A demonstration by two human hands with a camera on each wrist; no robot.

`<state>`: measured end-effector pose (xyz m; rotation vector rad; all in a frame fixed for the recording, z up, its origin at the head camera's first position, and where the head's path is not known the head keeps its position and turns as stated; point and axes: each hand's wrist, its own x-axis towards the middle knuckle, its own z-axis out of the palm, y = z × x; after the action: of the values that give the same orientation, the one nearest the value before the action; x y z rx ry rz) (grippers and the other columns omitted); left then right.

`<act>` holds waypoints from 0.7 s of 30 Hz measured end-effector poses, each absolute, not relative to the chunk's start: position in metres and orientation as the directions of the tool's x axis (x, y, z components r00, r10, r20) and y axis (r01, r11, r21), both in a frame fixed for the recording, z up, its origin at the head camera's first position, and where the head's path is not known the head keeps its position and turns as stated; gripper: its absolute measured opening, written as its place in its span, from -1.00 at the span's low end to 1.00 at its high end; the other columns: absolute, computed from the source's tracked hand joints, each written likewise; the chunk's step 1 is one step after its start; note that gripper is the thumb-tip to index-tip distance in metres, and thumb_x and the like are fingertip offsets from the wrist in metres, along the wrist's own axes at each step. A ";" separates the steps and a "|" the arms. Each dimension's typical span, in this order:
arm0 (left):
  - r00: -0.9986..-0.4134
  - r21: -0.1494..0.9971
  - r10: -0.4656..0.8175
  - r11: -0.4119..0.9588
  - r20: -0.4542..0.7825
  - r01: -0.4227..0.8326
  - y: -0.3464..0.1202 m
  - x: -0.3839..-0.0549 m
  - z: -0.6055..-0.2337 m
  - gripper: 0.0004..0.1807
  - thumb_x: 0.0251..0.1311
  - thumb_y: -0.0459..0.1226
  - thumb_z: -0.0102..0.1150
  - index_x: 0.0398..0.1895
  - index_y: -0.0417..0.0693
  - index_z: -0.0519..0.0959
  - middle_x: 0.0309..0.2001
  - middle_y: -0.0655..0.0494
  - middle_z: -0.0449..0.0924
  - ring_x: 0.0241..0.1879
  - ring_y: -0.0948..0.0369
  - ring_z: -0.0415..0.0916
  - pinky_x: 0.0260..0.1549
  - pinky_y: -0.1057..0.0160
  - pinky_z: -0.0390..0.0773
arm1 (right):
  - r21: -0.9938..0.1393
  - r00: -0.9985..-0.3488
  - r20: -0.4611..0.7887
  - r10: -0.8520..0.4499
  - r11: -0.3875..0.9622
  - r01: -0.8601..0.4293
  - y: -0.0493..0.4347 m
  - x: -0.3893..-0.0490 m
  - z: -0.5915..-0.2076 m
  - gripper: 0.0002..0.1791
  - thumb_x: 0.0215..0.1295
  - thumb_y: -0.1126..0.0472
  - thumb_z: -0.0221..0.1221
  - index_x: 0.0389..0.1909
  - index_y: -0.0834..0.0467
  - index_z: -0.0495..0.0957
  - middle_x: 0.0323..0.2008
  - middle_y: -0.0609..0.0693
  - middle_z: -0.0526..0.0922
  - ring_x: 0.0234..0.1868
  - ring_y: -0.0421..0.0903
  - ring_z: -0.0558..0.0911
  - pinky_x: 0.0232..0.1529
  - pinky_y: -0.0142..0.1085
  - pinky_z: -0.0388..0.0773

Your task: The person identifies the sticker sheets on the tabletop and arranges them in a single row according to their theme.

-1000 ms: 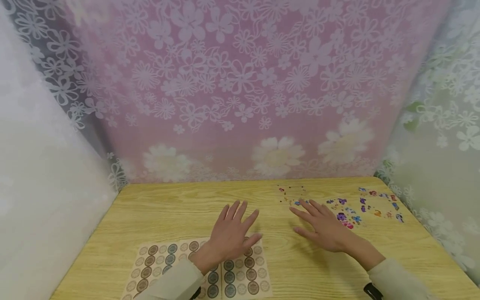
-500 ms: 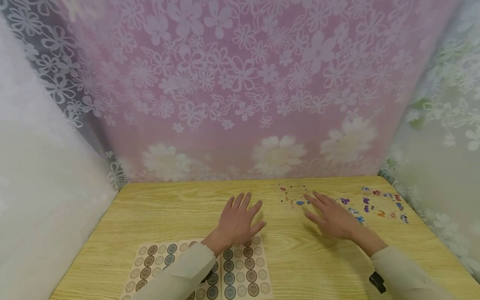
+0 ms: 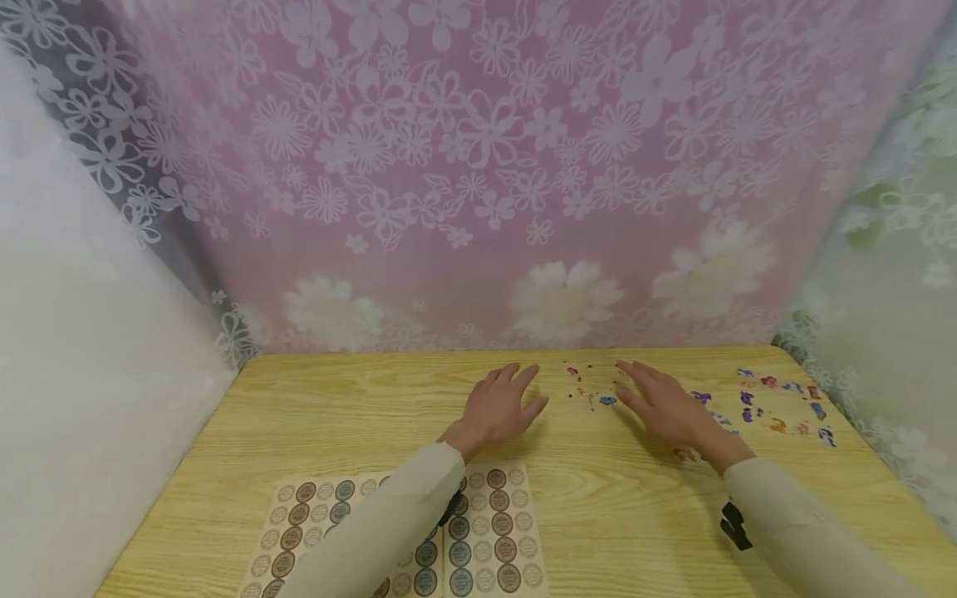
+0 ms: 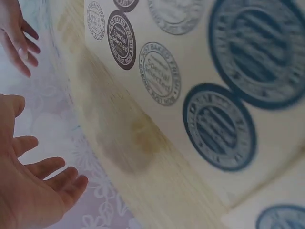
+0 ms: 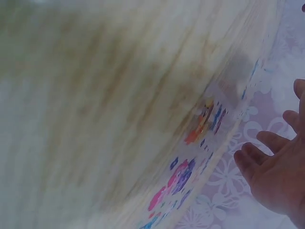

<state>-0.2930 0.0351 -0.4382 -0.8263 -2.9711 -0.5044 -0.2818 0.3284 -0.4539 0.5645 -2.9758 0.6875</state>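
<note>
My left hand, fingers spread loosely, hovers above the table just past the far edge of two paper sheets of round stickers. Brown, blue and pale seals cover these sheets, and in the left wrist view "Special Selected" reads on one sticker. Held out over the right half is my right hand, its fingers extended and nothing in it. Small colourful stickers on what looks like clear film lie beneath and around it. Its forearm and hand hide part of them; the left sleeve covers the middle of the paper sheets.
Yellow wood-grain table runs back to a pink floral curtain. Pale cloth hangs at the left and at the right. Dark bands sit at both wrists.
Both hands have moved farther toward the back of the table, the left one also to the right. The head view has shifted slightly. The sheets lie where they were.
</note>
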 end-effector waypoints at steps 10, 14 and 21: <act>-0.870 0.567 0.491 0.706 0.041 0.425 0.055 -0.318 -0.448 -0.36 0.43 0.03 -0.11 0.48 0.02 0.13 0.38 0.02 0.18 0.34 0.03 0.15 0.21 0.00 0.26 | -0.478 -0.945 0.089 -0.314 0.819 -0.317 0.328 -0.307 -0.452 -0.34 0.52 -0.04 -0.14 0.44 0.30 0.05 0.35 0.39 0.12 0.30 0.42 0.13 0.17 0.33 0.08; -0.882 0.638 0.469 0.668 0.039 0.383 0.063 -0.332 -0.451 -0.37 0.42 -0.03 -0.05 0.46 -0.04 0.15 0.38 -0.01 0.19 0.30 0.05 0.23 0.18 0.04 0.30 | -0.505 -0.949 0.090 -0.301 0.807 -0.304 0.328 -0.320 -0.453 -0.34 0.52 -0.04 -0.12 0.44 0.30 0.07 0.34 0.39 0.14 0.28 0.42 0.16 0.16 0.32 0.10; -0.925 0.790 0.378 0.560 0.026 0.251 0.066 -0.350 -0.461 -0.42 0.38 -0.16 0.06 0.42 -0.06 0.23 0.35 -0.02 0.24 0.25 0.04 0.29 0.12 0.02 0.37 | -0.602 -0.965 0.078 -0.251 0.759 -0.246 0.323 -0.342 -0.457 -0.36 0.50 0.02 -0.06 0.42 0.31 0.09 0.35 0.37 0.15 0.26 0.38 0.23 0.16 0.26 0.19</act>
<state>-0.3496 0.0657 -0.4605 -0.5886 -2.9017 -1.4310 -0.3419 0.3231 -0.4570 0.4178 -2.9536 1.0093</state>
